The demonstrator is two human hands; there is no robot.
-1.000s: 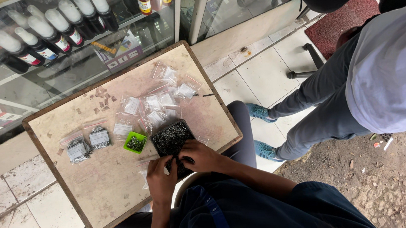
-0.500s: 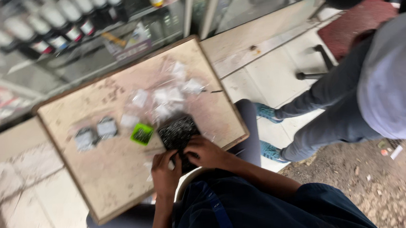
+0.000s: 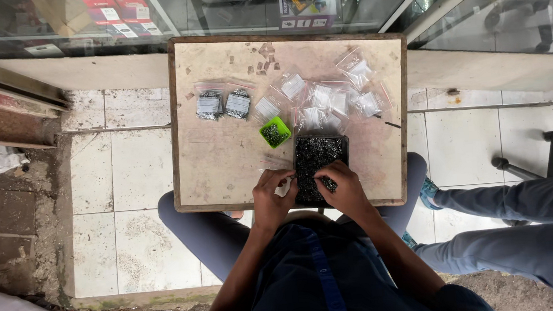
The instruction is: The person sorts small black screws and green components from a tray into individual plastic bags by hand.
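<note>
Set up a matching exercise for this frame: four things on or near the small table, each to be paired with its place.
Things:
1. black tray
2. green cup
3. left hand
4. right hand

Places:
A. just left of the tray's upper corner
B. at the tray's right near edge
C. at the table's near edge, between both hands
D. at the tray's left side, by a clear bag

Pairs: 1-C, 2-A, 3-D, 4-B

Both arms reach forward, elbows bent. Left hand (image 3: 272, 195) and right hand (image 3: 341, 186) close together, fingers curled.
</note>
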